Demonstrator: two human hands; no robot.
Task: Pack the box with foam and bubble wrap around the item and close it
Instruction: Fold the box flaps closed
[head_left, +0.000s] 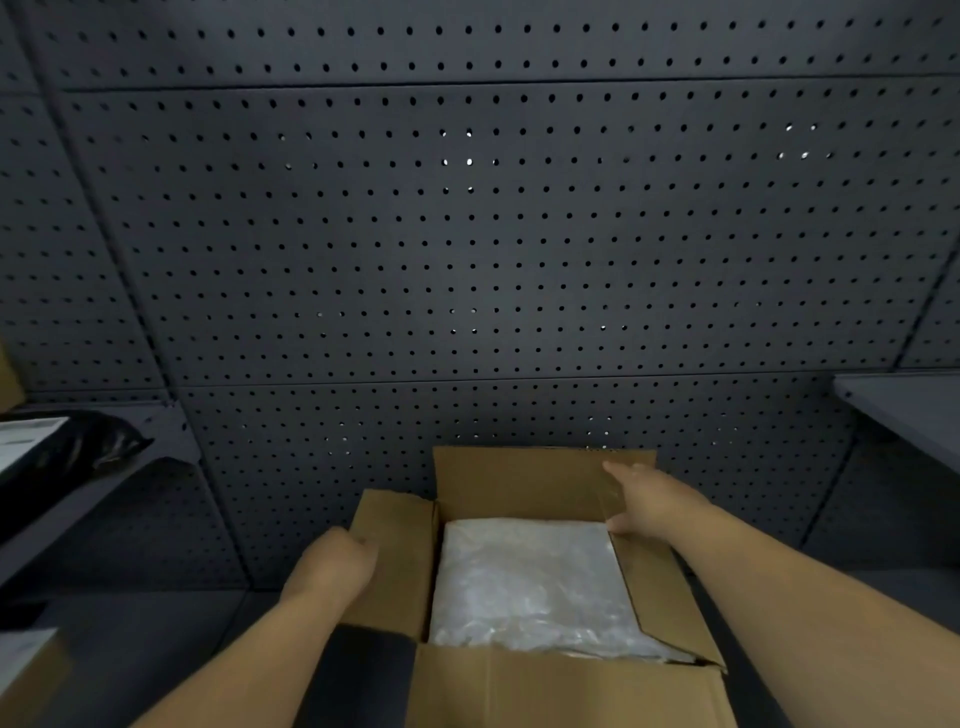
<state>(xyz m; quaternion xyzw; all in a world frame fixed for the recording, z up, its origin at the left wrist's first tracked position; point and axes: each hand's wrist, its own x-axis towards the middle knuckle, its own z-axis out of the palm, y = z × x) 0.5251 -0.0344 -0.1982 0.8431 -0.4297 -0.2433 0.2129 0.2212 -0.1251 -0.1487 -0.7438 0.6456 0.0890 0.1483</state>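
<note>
Box: (519, 686) open cardboard, bottom centre of my view, all four flaps up or splayed out.
Wrap: (524, 582) clear bubble wrap lies inside box, covers all I can see of its inside; item under it hidden from me.
Left hand: (337, 564) at outer face of box's left flap (397, 551), fingers curled against the cardboard; I can't tell whether they grip the edge or just press on it.
Right hand: (647, 499) fingers straight, spread on box's far flap (524, 480) near its right corner, thumb down by right flap (670, 597); pressing, not gripping.
Pegboard: (467, 234) dark perforated wall right behind box.
Bag: (72, 452) black, glossy, on a shelf well left of box.
Shelf: (909, 405) grey, well right of box, higher up.
</note>
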